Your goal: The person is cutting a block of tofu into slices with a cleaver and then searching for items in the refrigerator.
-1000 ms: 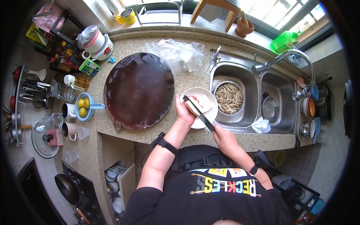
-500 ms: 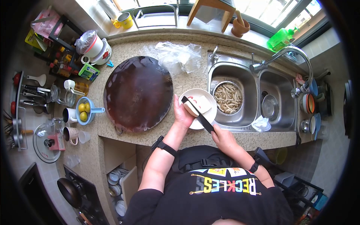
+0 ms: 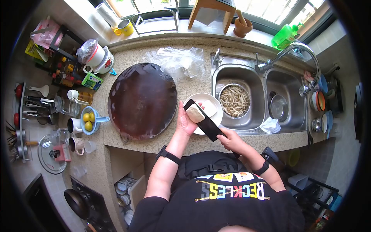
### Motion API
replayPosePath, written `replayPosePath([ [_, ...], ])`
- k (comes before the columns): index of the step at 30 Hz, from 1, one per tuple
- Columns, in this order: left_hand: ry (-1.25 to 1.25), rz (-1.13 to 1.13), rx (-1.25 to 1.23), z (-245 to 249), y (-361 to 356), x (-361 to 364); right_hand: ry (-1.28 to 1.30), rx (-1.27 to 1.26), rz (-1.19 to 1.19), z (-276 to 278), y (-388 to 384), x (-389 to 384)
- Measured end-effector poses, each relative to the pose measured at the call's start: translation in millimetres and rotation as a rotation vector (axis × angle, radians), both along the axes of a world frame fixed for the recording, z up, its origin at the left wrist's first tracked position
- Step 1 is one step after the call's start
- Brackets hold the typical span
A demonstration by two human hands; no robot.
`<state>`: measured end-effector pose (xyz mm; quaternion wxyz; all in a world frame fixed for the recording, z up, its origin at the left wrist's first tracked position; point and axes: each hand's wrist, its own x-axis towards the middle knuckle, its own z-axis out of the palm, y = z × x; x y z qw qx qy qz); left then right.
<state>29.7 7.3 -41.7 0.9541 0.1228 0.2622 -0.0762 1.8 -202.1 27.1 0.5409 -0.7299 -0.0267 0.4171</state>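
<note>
A black broad-bladed knife (image 3: 209, 128) lies across the space over a white plate (image 3: 219, 116), with a pale, off-white block (image 3: 195, 114) resting on its blade. My right hand (image 3: 233, 140) is closed round the knife's handle end. My left hand (image 3: 186, 119) is beside the blade's far end, its palm up and its fingers partly hidden behind the knife and block; fingertips show past the blade. Another white block (image 3: 210, 108) sits on the plate. Whether my left hand grips the blade or only supports it is hard to see.
A big round dark board (image 3: 142, 101) is left of the plate. Clear plastic bags (image 3: 181, 62) lie behind. To the right, the sink (image 3: 253, 124) holds a bowl of brownish strips (image 3: 234, 101) and a metal bowl (image 3: 278, 108). A blue strainer (image 3: 89, 120) with yellow-green fruit stands left.
The knife has tilted, so more of its flat blade and the block on it show. The view has shifted slightly.
</note>
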Motion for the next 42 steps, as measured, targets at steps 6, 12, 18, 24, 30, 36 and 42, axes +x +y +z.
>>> replayPosePath([
  [6,-0.150,-0.101,-0.065,-6,4,0,0.310,0.229,-0.052,-4,-10,10],
  [12,-0.216,-0.134,-0.083,1,1,4,0.570,0.358,-0.127,-13,-16,15],
  [18,-0.149,-0.124,-0.040,1,-2,9,0.539,0.332,-0.124,-13,-12,15],
  [24,-0.031,-0.022,-0.003,-5,-1,11,0.512,0.359,-0.160,-22,-13,14],
  [30,-0.012,-0.095,0.268,-5,8,11,0.506,0.384,-0.286,-13,-28,19],
  [36,-0.102,-0.237,0.729,-8,1,24,0.444,0.350,-0.401,-18,-46,16],
  [42,-0.313,-0.327,1.066,-18,-19,39,0.399,0.341,-0.462,-14,-56,10],
])
